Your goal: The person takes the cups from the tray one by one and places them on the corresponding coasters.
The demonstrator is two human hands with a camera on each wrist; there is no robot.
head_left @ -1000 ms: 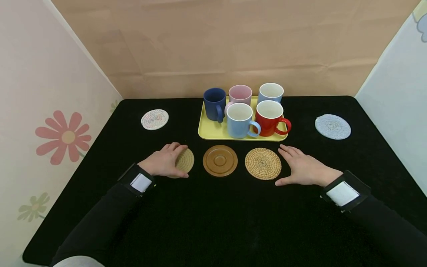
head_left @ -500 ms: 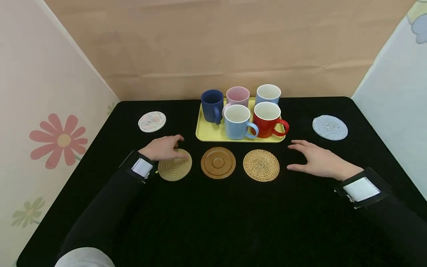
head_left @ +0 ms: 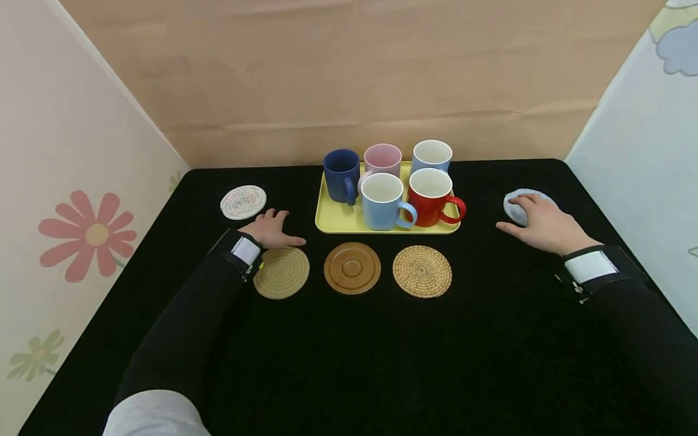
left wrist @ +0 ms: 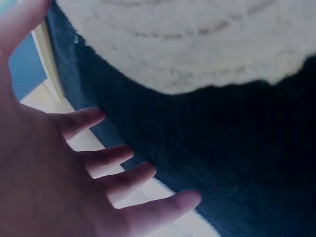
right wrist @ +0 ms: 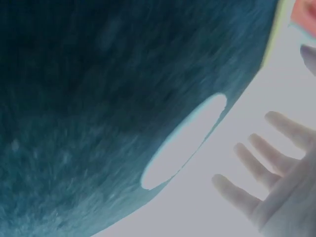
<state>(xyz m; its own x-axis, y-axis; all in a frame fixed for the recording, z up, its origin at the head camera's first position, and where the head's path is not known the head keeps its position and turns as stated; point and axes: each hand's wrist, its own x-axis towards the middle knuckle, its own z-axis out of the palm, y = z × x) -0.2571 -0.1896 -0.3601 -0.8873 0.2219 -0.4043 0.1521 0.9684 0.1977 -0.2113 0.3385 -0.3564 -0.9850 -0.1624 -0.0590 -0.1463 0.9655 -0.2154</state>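
In the head view, my left hand (head_left: 269, 231) hovers with spread fingers just beyond the pale straw coaster (head_left: 282, 272), near the white speckled coaster (head_left: 243, 202). The left wrist view shows that hand's fingers extended and holding nothing, with the edge of a woven coaster (left wrist: 187, 54) close by. On the right, my right hand (head_left: 548, 227) is over the light blue coaster (head_left: 515, 212), partly covering it in the head view. From the right wrist, the coaster (right wrist: 185, 143) looks washed out and apart from my loosely extended fingers, which hold nothing.
A yellow tray (head_left: 338, 221) at the back carries several mugs, among them a dark blue mug (head_left: 339, 175) and a red mug (head_left: 428, 203). A brown wooden coaster (head_left: 352, 268) and a woven coaster (head_left: 422, 271) lie in front of it. Walls stand behind and at both sides.
My left hand has left the straw coaster, moving away from me and slightly left. My right hand has moved right and away from beside the woven coaster to the light blue one.
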